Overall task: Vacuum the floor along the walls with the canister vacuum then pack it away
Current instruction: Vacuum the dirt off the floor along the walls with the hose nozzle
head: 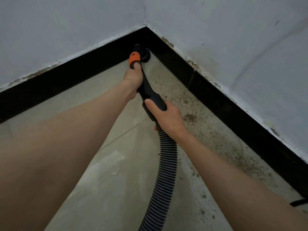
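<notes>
A: What do the hands have hold of?

B: The left hand [134, 77] is curled round the upper part of the black vacuum handle [147, 88], thumb lying just below the orange collar [133, 60]. The right hand [166, 116] grips the lower end of that handle, thumb across the top, right where the hose [164, 172] joins it.

A: And how does the vacuum look?

B: Black plastic, curved handle, one bright orange band. Past the band, toward twelve o'clock, a dark round nozzle [145, 53] sits down in the corner where the two walls [66, 30] meet, against the black skirting [70, 67]. The hose is grey-black and ribbed, running from the right hand down toward six o'clock and out of view. The canister itself isn't visible.

A: Any writing or logo?

B: There's a small dark mark on the orange band, too blurred to read.

A: The floor?

B: Pale tiles [116, 180]. Brown specks and grime lie along the skirting at three to four o'clock. A black strap or cable end [299, 202] pokes in at the edge near four o'clock.
</notes>
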A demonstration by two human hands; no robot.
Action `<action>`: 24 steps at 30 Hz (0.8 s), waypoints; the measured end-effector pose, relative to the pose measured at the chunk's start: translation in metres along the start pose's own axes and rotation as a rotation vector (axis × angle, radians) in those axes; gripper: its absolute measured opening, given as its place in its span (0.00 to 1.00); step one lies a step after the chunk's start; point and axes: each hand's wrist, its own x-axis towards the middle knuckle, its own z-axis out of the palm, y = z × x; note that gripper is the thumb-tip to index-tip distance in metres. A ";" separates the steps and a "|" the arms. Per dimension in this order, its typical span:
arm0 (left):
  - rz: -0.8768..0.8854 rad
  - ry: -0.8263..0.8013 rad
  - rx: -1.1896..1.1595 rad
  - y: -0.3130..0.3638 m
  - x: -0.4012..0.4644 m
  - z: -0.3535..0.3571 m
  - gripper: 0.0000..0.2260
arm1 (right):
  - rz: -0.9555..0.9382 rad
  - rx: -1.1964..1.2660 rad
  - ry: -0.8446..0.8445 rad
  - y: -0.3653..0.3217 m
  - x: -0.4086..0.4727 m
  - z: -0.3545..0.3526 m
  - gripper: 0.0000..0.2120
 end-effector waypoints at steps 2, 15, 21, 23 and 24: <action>0.053 0.046 0.059 -0.001 0.001 0.006 0.23 | 0.006 0.050 0.016 0.003 0.002 -0.002 0.16; 0.053 -0.043 0.173 -0.002 -0.009 -0.006 0.23 | 0.062 0.201 -0.035 0.007 -0.023 0.009 0.17; 0.022 -0.076 0.151 -0.035 -0.039 -0.014 0.22 | 0.052 0.086 -0.019 0.022 -0.061 0.007 0.16; 0.021 -0.084 0.151 -0.033 -0.045 -0.014 0.23 | 0.046 0.094 -0.016 0.020 -0.069 0.008 0.17; 0.018 -0.083 0.149 -0.033 -0.049 -0.015 0.24 | 0.040 0.081 -0.015 0.019 -0.073 0.008 0.17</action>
